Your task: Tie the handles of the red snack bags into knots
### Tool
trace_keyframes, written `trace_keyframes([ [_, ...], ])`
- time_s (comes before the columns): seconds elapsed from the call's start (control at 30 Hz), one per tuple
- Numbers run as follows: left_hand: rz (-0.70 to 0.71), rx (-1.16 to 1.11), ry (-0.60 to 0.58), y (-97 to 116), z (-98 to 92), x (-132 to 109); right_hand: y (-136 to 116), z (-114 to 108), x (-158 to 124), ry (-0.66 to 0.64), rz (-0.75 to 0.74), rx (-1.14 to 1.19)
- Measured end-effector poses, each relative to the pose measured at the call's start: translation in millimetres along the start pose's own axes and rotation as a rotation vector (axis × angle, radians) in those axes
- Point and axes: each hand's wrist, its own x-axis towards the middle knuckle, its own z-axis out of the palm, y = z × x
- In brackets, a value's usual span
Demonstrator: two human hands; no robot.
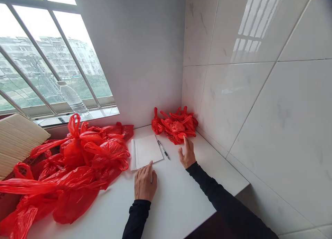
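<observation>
My left hand [145, 182] rests palm down at the near edge of a white notepad [147, 151], fingers stretched out and fingertips by the paper. The pad lies open with its cover folded to the left. Beside its right edge lies a black and clear pen [163, 150]. My right hand [187, 153] reaches toward a small heap of tied red plastic bags [178, 125] in the corner. Its index finger is extended near the front of that heap, thumb apart, with nothing visible in it. Whether the fingertip touches a bag I cannot tell.
A large pile of red plastic bags [85, 163] covers the left of the white table [176, 204]. Behind it stand a cardboard box [20, 139] and, on the windowsill, a clear water bottle [74, 99]. A tiled wall [249, 104] borders the right side.
</observation>
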Motion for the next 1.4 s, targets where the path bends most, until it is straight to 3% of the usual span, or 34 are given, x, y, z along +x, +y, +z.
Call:
trace_keyframes([
  [0.17,0.026,-0.041,0.033,1,2.6,1,-7,-15,-12,0.188,0.065,0.133],
  [0.4,0.075,-0.065,0.059,0,0.7,-1,-9,-15,-1,-0.019,0.089,0.224],
  [0.5,0.074,-0.065,0.086,-1,0.0,-1,-31,-31,-10,-0.011,0.043,0.287],
  [0.63,0.069,-0.069,0.117,3,-4.1,-2,-71,-63,-52,0.018,0.020,0.404],
  [0.77,0.165,-0.094,0.073,12,-8.4,-5,-93,-88,-87,-0.030,0.178,0.544],
  [0.93,0.333,-0.174,-0.019,29,-13.6,-8,-91,-101,-83,-0.199,0.391,0.719],
  [1.07,0.285,-0.211,0.047,45,-33.5,-27,-90,-106,-82,-0.114,0.461,0.742],
  [1.2,0.196,-0.222,0.115,55,-64.0,-69,-97,-130,-99,0.031,0.461,0.632],
  [1.33,0.095,-0.250,0.128,62,-91.5,-105,-116,-173,-102,0.135,0.260,0.677],
  [1.4,0.067,-0.253,0.107,67,-101.2,-111,-126,-190,-95,0.064,0.106,0.741],
])
